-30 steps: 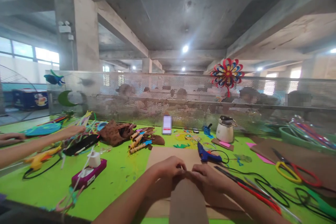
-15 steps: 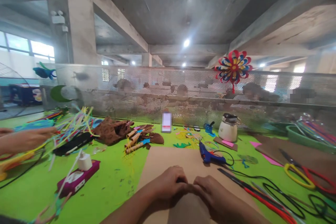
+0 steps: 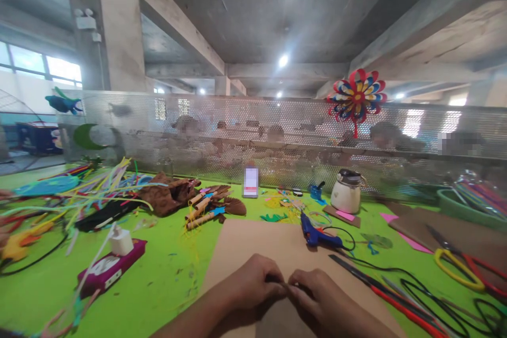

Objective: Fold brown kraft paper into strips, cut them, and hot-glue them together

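Note:
Close together at the lower middle, both my hands are closed at the upper edge of a piece of brown paper (image 3: pixel 282 321). My left hand (image 3: pixel 258 281) pinches it between thumb and bent fingers. Beside it, my right hand (image 3: pixel 316 293) grips the same edge, the fingertips of both nearly touching. Below the hands the paper hangs toward me, its lower end cut off by the frame. Under them lies a large tan cardboard sheet (image 3: pixel 237 243). A blue glue gun (image 3: pixel 317 235) rests at the sheet's far right side.
A purple power strip (image 3: pixel 114 269) with a white plug sits at left. Rolled paper tubes (image 3: pixel 206 208) and colourful strips lie behind. At right are a long dark-bladed tool (image 3: pixel 352 270), scissors (image 3: pixel 455 264), black cable and a white jug (image 3: pixel 346 194). A phone (image 3: pixel 251 182) stands by the mesh partition.
My fingers have shifted along the paper's edge and drawn slightly closer together. At the left, another person's hand has pulled back almost out of view. The camera view has shifted slightly.

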Motion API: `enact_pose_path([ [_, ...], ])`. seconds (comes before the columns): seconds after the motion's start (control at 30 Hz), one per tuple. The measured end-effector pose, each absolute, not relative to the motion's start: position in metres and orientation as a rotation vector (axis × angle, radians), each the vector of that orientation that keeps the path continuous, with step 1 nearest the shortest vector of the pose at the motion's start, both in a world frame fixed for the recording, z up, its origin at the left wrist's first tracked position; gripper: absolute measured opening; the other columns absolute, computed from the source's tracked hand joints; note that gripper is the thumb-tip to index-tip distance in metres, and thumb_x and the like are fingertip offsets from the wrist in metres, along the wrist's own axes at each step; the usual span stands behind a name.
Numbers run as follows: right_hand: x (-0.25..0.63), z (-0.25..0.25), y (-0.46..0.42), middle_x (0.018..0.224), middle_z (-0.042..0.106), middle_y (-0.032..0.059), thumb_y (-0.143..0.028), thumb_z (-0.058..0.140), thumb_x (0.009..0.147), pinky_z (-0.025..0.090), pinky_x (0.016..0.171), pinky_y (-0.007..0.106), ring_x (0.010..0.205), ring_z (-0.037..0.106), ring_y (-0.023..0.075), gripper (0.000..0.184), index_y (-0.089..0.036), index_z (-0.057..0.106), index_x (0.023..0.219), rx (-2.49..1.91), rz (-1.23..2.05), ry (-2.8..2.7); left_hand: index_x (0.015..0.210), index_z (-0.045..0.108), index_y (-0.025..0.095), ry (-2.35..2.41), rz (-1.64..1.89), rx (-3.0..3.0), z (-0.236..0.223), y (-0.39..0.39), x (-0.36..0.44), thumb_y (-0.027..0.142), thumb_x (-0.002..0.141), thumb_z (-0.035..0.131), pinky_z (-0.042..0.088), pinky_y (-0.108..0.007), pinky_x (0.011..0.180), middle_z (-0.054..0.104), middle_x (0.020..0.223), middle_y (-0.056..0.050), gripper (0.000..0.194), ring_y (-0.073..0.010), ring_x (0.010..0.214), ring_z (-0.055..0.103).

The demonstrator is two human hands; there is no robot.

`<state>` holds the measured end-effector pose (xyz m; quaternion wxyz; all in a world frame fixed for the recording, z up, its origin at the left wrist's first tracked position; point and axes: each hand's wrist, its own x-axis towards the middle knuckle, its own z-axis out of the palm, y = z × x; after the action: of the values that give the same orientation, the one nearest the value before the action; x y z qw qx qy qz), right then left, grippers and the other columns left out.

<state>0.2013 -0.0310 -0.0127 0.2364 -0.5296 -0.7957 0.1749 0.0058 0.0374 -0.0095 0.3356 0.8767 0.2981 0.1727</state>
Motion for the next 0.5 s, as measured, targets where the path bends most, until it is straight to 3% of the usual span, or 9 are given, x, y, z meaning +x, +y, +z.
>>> enact_pose_path([
  [0.33, 0.199, 0.006, -0.044, 0.065, 0.062, 0.0006, -0.036, 0.042, 0.09, 0.03, 0.055, 0.022, 0.063, 0.047, 0.0114, 0.037, -0.013, 0.064, 0.071, -1.444, 0.504, -2.122, 0.08, 0.072, 0.013, 0.855, 0.394, 2.206, 0.008, 0.027, 0.002, 0.034, 0.073, 0.061, 0.034, -0.02, 0.055, 0.06, 0.063, 0.002, 0.025, -0.0111, 0.061, 0.048],
  [0.5, 0.201, 0.015, -0.043, 0.06, 0.059, -0.0015, -0.031, 0.046, 0.087, 0.028, 0.05, 0.02, 0.058, 0.047, 0.0095, 0.031, -0.014, 0.064, 0.068, -1.473, 0.559, -2.14, 0.072, 0.068, 0.012, 0.817, 0.376, 2.142, 0.006, 0.024, 0.001, 0.037, 0.072, 0.062, 0.029, -0.02, 0.049, 0.05, 0.055, 0.005, 0.026, -0.0088, 0.054, 0.04],
])
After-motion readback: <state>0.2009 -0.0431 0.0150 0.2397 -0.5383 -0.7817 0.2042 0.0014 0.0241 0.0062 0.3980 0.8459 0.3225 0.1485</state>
